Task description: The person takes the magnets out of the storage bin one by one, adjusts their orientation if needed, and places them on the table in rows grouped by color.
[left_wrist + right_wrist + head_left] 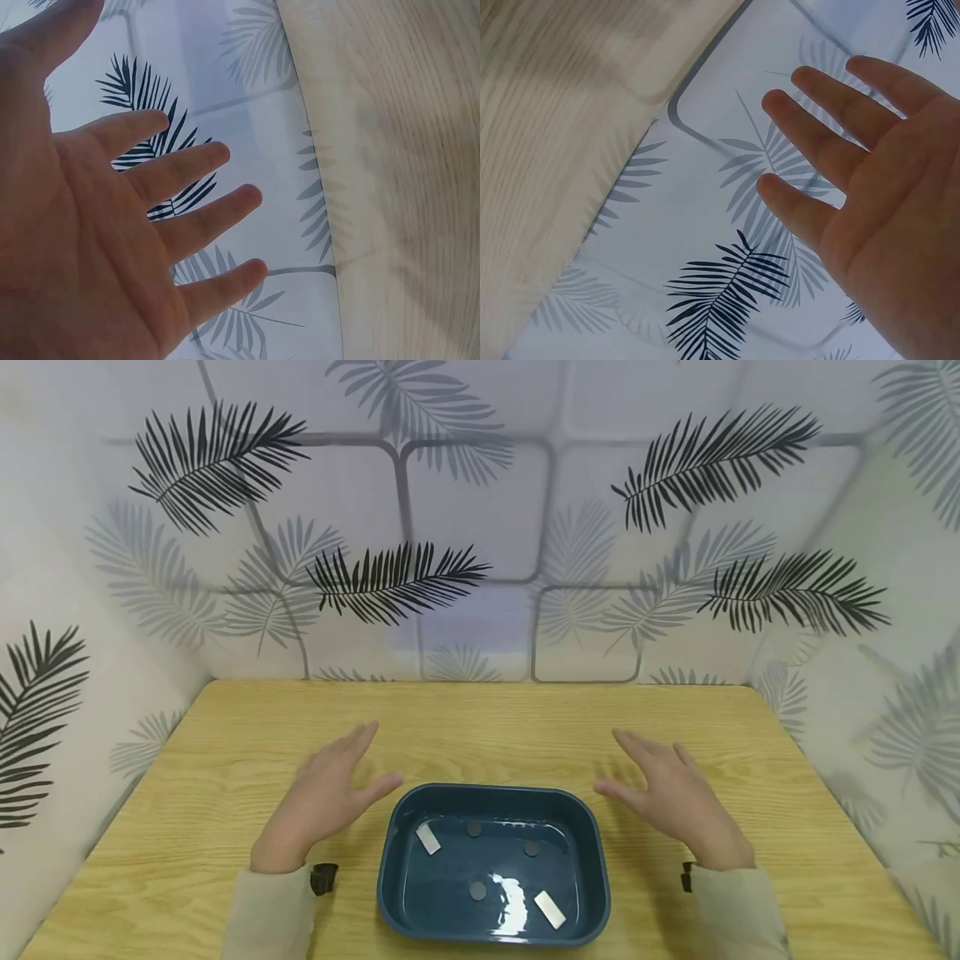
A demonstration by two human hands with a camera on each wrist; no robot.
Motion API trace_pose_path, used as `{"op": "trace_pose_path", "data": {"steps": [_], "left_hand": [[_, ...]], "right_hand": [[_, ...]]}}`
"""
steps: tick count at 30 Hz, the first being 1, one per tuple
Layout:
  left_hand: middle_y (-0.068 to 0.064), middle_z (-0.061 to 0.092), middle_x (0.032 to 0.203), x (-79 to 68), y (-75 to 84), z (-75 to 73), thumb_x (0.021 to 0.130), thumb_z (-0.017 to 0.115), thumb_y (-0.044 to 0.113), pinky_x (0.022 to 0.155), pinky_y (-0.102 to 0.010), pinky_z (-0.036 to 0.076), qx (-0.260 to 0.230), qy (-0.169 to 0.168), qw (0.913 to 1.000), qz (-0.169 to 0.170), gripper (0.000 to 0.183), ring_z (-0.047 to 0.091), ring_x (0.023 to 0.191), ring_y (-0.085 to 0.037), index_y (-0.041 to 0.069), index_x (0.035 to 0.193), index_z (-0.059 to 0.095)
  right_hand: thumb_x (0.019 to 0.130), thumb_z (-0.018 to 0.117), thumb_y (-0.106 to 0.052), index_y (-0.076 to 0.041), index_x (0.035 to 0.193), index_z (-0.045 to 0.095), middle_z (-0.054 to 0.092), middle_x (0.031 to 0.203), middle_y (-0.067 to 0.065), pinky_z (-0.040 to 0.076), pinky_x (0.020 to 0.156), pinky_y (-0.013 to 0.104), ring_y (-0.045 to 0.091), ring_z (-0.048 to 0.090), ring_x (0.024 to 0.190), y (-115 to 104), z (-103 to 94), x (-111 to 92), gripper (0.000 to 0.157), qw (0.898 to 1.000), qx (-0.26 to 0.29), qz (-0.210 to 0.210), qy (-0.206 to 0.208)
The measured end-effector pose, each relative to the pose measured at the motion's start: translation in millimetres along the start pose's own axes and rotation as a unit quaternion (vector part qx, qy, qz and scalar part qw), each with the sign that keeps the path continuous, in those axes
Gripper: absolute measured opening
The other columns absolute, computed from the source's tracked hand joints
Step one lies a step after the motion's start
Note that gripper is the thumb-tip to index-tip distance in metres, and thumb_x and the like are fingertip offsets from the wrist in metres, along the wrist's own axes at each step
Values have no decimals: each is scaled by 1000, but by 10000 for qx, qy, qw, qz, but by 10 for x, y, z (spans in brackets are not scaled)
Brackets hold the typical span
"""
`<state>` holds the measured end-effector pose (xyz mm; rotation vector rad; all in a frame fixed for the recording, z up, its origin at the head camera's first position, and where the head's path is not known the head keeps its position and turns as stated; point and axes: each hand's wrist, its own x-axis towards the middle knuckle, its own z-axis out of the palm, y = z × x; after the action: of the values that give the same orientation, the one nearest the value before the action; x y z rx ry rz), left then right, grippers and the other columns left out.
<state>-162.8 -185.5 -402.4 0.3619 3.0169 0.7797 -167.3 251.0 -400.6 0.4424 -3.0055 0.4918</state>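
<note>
A dark blue rectangular tray (438, 897) with rounded corners sits near the front of the table. Inside it lie two small white rectangular pieces, one white piece (428, 839) at the upper left and another white piece (550, 910) at the lower right. Three small round grey discs are there too: a disc (474, 829), a second disc (531, 848) and a third disc (477, 891). My left hand (318, 806) is held left of the tray, fingers spread and holding nothing. To the tray's right, my right hand (675, 797) has its fingers extended, also holding nothing. Both wrist views show bare palms.
The light wood table (480, 727) reaches back to a wall (465, 510) covered in leaf-patterned sheeting. More of this sheeting flanks the table on both sides. Each wrist carries a black device, one black device (324, 878) beside the left sleeve.
</note>
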Motion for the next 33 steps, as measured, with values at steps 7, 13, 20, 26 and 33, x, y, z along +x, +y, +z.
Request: {"op": "trace_pose_path", "data": {"steps": [7, 13, 20, 26, 33], "left_hand": [[-17, 33, 168, -16, 19, -23, 99, 61, 58, 121, -64, 35, -595, -447, 9972, -43, 88, 36, 152, -44, 14, 166, 23], [-12, 37, 167, -35, 5, -19, 99, 64, 54, 105, -58, 54, -1109, -864, 9901, -13, 84, 52, 141, -42, 20, 166, 25], [-17, 48, 159, -30, -48, 9, 97, 68, 50, 98, -55, 59, -1270, -901, 9873, 322, 83, 60, 132, -42, 16, 163, 32], [-19, 53, 154, -19, -44, 11, 97, 71, 46, 95, -50, 61, -1401, -1116, 9830, 410, 78, 63, 128, -41, 15, 161, 38], [-19, 58, 149, -7, -22, -4, 96, 73, 41, 85, -37, 62, -1565, -1420, 9771, 249, 73, 71, 115, -28, 16, 158, 43]], "right_hand": [[96, 66, -57, -3, 154, 46, 59, 147, 23, 40, 115, 69, 45, 59, 133, -78, -42, -24, 82, 9988, 243, 17, -423], [95, 68, -56, -8, 154, 48, 66, 140, 15, 56, 98, 61, 38, 66, 124, -138, -41, -42, 79, 9941, 693, 173, -822], [93, 70, -57, -8, 153, 49, 69, 136, 12, 58, 95, 57, 35, 68, 121, -160, -41, -38, 81, 9918, 880, 121, -919], [91, 73, -54, -7, 152, 49, 70, 133, 11, 60, 91, 52, 32, 69, 117, -172, -43, -40, 80, 9885, 1081, 78, -1059], [92, 75, -48, -3, 149, 53, 73, 125, 11, 61, 88, 46, 28, 71, 110, -175, -37, -38, 76, 9845, 1261, -41, -1215]]}}
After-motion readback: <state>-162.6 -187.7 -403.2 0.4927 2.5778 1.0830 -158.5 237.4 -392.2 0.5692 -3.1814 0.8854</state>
